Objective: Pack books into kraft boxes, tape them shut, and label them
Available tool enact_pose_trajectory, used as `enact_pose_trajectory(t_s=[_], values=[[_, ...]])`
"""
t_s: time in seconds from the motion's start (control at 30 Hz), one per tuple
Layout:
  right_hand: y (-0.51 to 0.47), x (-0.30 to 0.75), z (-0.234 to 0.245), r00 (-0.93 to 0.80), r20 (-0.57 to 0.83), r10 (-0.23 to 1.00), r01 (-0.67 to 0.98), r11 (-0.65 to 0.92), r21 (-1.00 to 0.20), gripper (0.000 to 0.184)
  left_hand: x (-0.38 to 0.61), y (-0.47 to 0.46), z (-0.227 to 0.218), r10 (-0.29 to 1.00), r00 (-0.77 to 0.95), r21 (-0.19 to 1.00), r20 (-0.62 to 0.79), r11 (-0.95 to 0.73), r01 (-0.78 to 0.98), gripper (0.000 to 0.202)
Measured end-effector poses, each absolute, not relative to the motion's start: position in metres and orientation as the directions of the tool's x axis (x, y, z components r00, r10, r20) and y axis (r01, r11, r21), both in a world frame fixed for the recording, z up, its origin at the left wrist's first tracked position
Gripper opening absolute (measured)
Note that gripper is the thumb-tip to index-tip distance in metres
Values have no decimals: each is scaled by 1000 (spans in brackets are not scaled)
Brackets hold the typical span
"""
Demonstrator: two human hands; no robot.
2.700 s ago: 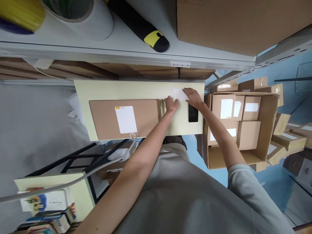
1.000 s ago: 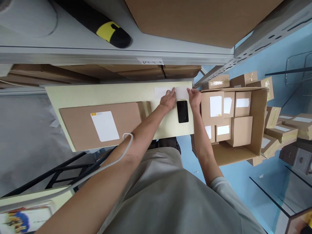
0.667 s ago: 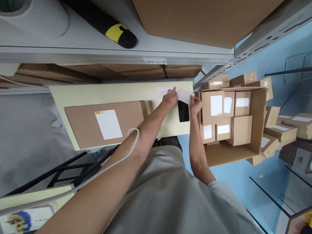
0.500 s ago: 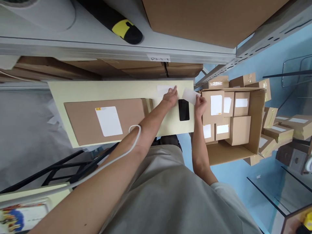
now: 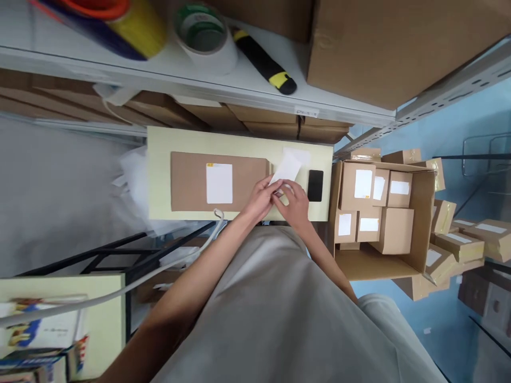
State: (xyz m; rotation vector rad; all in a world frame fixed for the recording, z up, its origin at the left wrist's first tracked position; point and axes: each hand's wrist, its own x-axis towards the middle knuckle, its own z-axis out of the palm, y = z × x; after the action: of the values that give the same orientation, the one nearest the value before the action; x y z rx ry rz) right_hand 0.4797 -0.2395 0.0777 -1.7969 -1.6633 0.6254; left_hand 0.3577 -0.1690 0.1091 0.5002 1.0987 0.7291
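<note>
Both hands meet above the pale tabletop (image 5: 159,138), close to my body. My left hand (image 5: 259,199) pinches the lower end of a white paper slip (image 5: 288,167), and my right hand (image 5: 294,203) has its fingers closed at the same end. The slip tilts up and away from me, partly over a second white paper (image 5: 300,155) lying on the table. Left of the hands lies a flat cardboard box (image 5: 187,182) with a white label (image 5: 219,183). A black phone (image 5: 315,185) rests to the right of my right hand.
An open carton (image 5: 420,213) with several labelled small boxes stands at the right, more boxes beyond it. A shelf edge (image 5: 247,88) runs above the table, bearing a tape roll (image 5: 209,42) and a black-yellow cutter (image 5: 263,59). A white cable (image 5: 171,268) crosses near my left arm.
My right hand has brought the slip left and toward my body. My left hand has left the paper on the table and joined it at the slip. The view has shifted.
</note>
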Motion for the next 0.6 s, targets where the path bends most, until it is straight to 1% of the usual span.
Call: enact_pose_trajectory(t_s=[0.07,0.1,0.2,0.27,0.33,0.37,0.43,0.47,0.53,0.6], values=[[-247,465,91,-5,51,999,687,40,-726,28,323,-176,119,747,196,705,-636,665,-246,56],[-248,463,97,-9,51,999,673,44,-738,26,308,-176,121,754,173,720,-633,656,-224,57],[-240,469,113,121,37,992,602,-44,-797,21,265,-174,124,763,151,755,-628,645,-119,65],[-230,477,122,133,-42,990,480,-101,-871,24,241,-171,126,736,181,746,-652,666,-25,70],[-223,480,129,21,-173,985,332,-170,-928,30,221,-168,128,724,211,746,-657,665,40,71],[-221,478,132,-50,-234,971,274,-212,-938,34,213,-165,129,736,209,759,-644,650,52,70],[-221,467,139,-155,-319,935,212,-283,-935,44,200,-160,130,786,149,797,-601,604,30,67],[-223,459,141,-187,-337,923,203,-299,-932,49,196,-158,131,812,102,816,-575,578,-2,66],[-228,437,146,-224,-327,918,200,-285,-937,60,190,-155,133,847,17,842,-532,530,-103,66],[-233,413,150,-220,-272,937,219,-224,-950,69,186,-155,138,856,2,832,-517,503,-232,66]])
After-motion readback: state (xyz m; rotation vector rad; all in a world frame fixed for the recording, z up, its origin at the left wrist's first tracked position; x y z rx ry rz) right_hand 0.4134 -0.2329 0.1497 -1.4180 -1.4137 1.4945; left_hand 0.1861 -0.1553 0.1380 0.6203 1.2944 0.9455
